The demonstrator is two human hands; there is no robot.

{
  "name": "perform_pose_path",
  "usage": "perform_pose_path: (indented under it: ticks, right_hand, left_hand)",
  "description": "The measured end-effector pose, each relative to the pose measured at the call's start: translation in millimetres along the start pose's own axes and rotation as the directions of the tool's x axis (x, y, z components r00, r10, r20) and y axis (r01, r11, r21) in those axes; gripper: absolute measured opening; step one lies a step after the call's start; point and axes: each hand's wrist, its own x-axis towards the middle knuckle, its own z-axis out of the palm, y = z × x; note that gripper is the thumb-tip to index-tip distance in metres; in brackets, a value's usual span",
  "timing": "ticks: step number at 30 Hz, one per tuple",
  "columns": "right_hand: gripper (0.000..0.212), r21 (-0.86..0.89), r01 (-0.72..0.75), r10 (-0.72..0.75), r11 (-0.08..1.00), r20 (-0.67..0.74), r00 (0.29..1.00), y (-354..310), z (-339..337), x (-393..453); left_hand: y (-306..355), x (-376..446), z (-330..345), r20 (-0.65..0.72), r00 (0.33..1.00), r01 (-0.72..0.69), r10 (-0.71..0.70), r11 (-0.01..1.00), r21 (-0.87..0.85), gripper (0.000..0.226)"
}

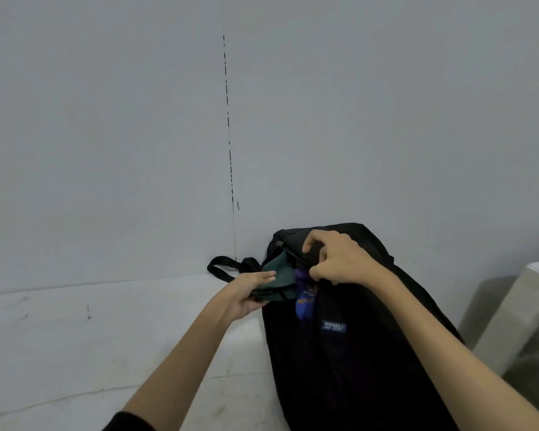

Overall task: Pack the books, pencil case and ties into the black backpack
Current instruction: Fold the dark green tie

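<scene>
The black backpack [349, 362] lies on the white table, its top against the wall and its zip opening facing me. My right hand [339, 259] grips the upper flap of the opening and holds it up. My left hand [246, 295] holds a dark green fabric item [280, 275], maybe the pencil case, halfway into the opening. A blue and purple book cover [304, 293] shows inside the bag beside it. No ties are visible.
The white table [106, 337] stretches left of the bag up to a grey wall. A black shoulder strap [221, 267] loops out at the bag's top left. A pale box-like object [517, 315] stands at the right.
</scene>
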Motion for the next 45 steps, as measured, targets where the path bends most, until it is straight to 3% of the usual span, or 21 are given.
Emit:
perform_pose_path:
  ticks: [4, 7, 11, 13, 15, 17, 19, 21, 23, 25, 27, 28, 30, 31, 32, 33, 35, 36, 39, 45]
  right_hand:
    - [0.033, -0.004, 0.055, -0.054, 0.999, 0.040, 0.998, -4, 1, 4]
    - [0.030, 0.006, 0.082, -0.082, 0.997, 0.060, 0.995, -4, 1, 7]
    - [0.028, 0.004, 0.095, -0.095, 0.996, 0.076, 0.993, -2, 1, 9]
    - [0.027, 0.003, 0.093, -0.093, 0.996, 0.081, 0.992, -1, 3, 9]
    - [0.027, 0.014, 0.099, -0.100, 0.995, 0.095, 0.990, -1, 3, 8]
    - [0.028, 0.019, 0.105, -0.107, 0.994, 0.111, 0.988, -1, 3, 8]
    - [0.030, 0.004, 0.107, -0.107, 0.994, 0.136, 0.985, -2, 4, 8]
    - [0.030, -0.015, 0.107, -0.103, 0.994, 0.158, 0.982, -4, 5, 9]
    - [0.030, -0.033, 0.106, -0.100, 0.994, 0.155, 0.983, -5, 8, 11]
    - [0.030, -0.049, 0.107, -0.099, 0.993, 0.133, 0.986, -5, 11, 12]
    - [0.029, -0.057, 0.107, -0.100, 0.993, 0.115, 0.988, -5, 14, 12]
    - [0.029, -0.058, 0.107, -0.100, 0.993, 0.115, 0.988, -4, 15, 12]
    - [0.028, -0.059, 0.097, -0.090, 0.993, 0.118, 0.989, -2, 16, 12]
    - [0.028, -0.066, 0.084, -0.077, 0.994, 0.103, 0.992, -2, 16, 12]
    - [0.028, -0.090, 0.066, -0.060, 0.994, 0.070, 0.996, -3, 17, 11]
    - [0.029, -0.142, 0.049, -0.047, 0.989, 0.017, 0.999, -4, 19, 11]
    - [0.032, -0.300, 0.020, -0.051, 0.954, -0.096, 0.994, -7, 25, 12]
    - [0.030, -0.359, 0.012, -0.061, 0.933, -0.126, 0.990, -9, 29, 13]
    - [0.012, -0.429, 0.033, -0.094, 0.902, -0.120, 0.988, -14, 40, 17]
    - [0.016, -0.340, 0.085, -0.149, 0.937, -0.166, 0.975, -31, 52, 13]
  left_hand:
    - [5, 8, 7, -0.002, 1.000, -0.022, 0.022, 1.000, 0.000, 0.031]
    - [14, 11, 17, 0.044, 0.998, -0.037, 0.043, 0.992, -0.121, 0.036]
    - [10, 17, 31, 0.060, 0.996, -0.054, 0.067, 0.980, -0.192, 0.018]
    - [3, 25, 36, 0.011, 0.993, -0.118, 0.119, 0.991, -0.068, 0.028]
    - [-1, 29, 36, -0.074, 0.973, -0.202, 0.221, 0.959, 0.201, 0.043]
    - [-1, 28, 33, -0.135, 0.923, -0.255, 0.361, 0.835, 0.488, 0.043]
    - [0, 27, 27, -0.119, 0.871, -0.285, 0.476, 0.687, 0.668, 0.032]
    - [2, 24, 20, -0.040, 0.825, -0.272, 0.563, 0.460, 0.845, 0.016]
    - [0, 16, 18, 0.016, 0.807, -0.230, 0.590, 0.288, 0.930, 0.018]
    - [-2, 9, 16, 0.031, 0.758, -0.160, 0.651, 0.140, 0.977, 0.033]
    - [-3, 8, 12, 0.001, 0.748, -0.050, 0.663, 0.056, 0.997, 0.045]
    - [-4, 7, 12, -0.069, 0.802, -0.025, 0.593, 0.149, 0.989, 0.048]
    - [-3, 3, 12, -0.182, 0.909, -0.039, 0.374, 0.512, 0.858, 0.056]
    - [-4, 4, 12, -0.193, 0.934, -0.052, 0.302, 0.647, 0.761, 0.060]
    - [-4, 5, 10, -0.199, 0.943, -0.053, 0.267, 0.710, 0.702, 0.061]
    - [-4, 5, 8, -0.210, 0.944, -0.049, 0.253, 0.740, 0.671, 0.054]
    - [-3, 4, 4, -0.248, 0.932, -0.037, 0.265, 0.750, 0.660, 0.018]
    - [-3, 3, 2, -0.265, 0.921, -0.035, 0.285, 0.738, 0.674, 0.014]
    - [-2, 0, -4, -0.270, 0.906, -0.020, 0.327, 0.669, 0.743, 0.035]
    - [3, -23, -26, -0.264, 0.868, -0.053, 0.421, 0.606, 0.794, 0.041]
